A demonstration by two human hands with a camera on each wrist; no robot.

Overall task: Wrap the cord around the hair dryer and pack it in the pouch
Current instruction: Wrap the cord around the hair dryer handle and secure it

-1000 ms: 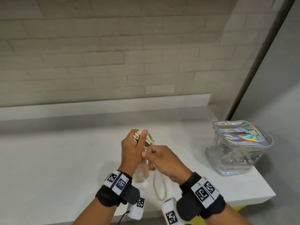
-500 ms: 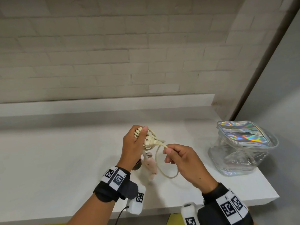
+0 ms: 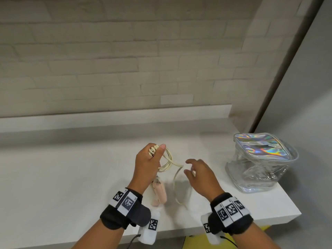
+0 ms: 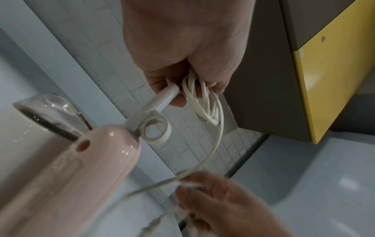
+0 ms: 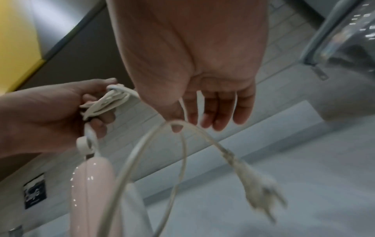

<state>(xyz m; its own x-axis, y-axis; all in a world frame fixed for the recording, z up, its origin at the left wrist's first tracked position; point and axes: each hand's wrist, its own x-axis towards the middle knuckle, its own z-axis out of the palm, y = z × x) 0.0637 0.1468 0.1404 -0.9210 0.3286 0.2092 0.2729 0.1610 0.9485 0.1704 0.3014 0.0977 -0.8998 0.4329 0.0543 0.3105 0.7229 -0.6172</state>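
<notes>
While left hand (image 3: pixel 149 164) grips coiled cord (image 3: pixel 166 161) — right hand (image 3: pixel 199 175) fingers spread, loose.

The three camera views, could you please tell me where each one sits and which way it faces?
Head: on the head, looking down at the white counter, iridescent clear pouch, both hands and wristbands.
Left wrist: along the left hand, gripping cream cord coils above the pink hair dryer.
Right wrist: along the right hand, cord draped over its fingers, plug dangling.
Shared: both wrist views show the opposite hand.
</notes>
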